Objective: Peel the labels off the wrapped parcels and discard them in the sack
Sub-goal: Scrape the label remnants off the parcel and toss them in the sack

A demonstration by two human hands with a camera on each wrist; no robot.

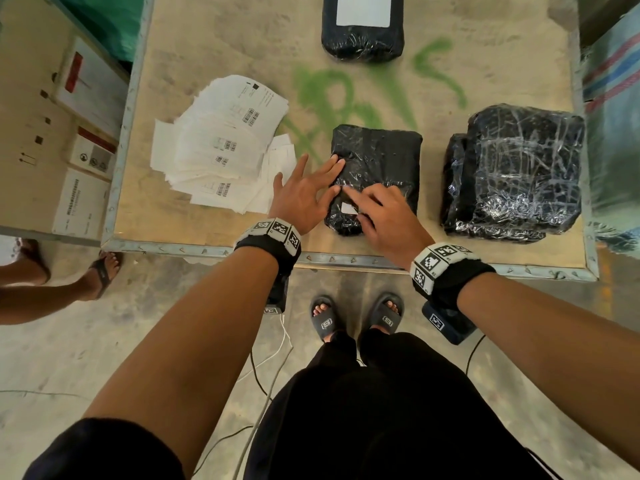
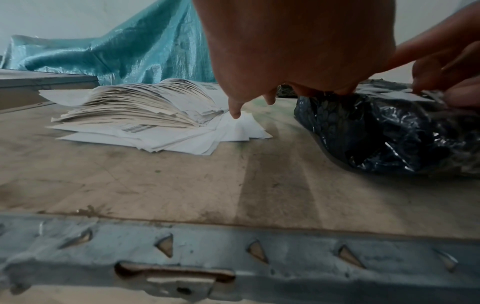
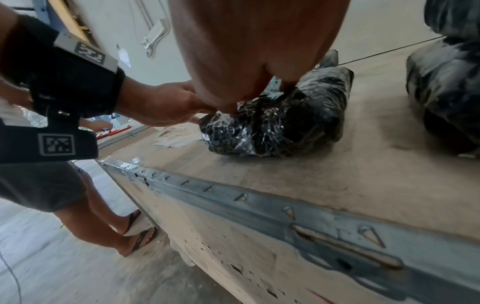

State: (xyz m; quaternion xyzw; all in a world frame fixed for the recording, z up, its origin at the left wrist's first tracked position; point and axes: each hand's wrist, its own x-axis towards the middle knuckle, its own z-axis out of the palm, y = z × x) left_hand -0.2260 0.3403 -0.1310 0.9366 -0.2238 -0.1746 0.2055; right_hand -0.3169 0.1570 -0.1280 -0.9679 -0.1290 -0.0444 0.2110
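Note:
A black plastic-wrapped parcel (image 1: 384,157) (image 2: 389,133) (image 3: 280,123) lies near the table's front edge. A small white label (image 1: 348,208) (image 2: 400,95) sits on its near left part. My left hand (image 1: 311,188) (image 2: 285,51) lies flat, its straight fingers pressing the parcel's left edge. My right hand (image 1: 377,216) (image 3: 246,51) is on top of the parcel with fingers curled. Its index finger and thumb pinch at the label's edge. Much of the label is hidden under that hand.
A spread pile of peeled labels (image 1: 221,143) (image 2: 145,115) lies left of the parcel. Bigger wrapped parcels (image 1: 512,168) are stacked at right. Another parcel with a white label (image 1: 363,26) lies at the far side. Teal sacking (image 2: 130,51) hangs behind. Another person's foot (image 1: 104,268) is at left.

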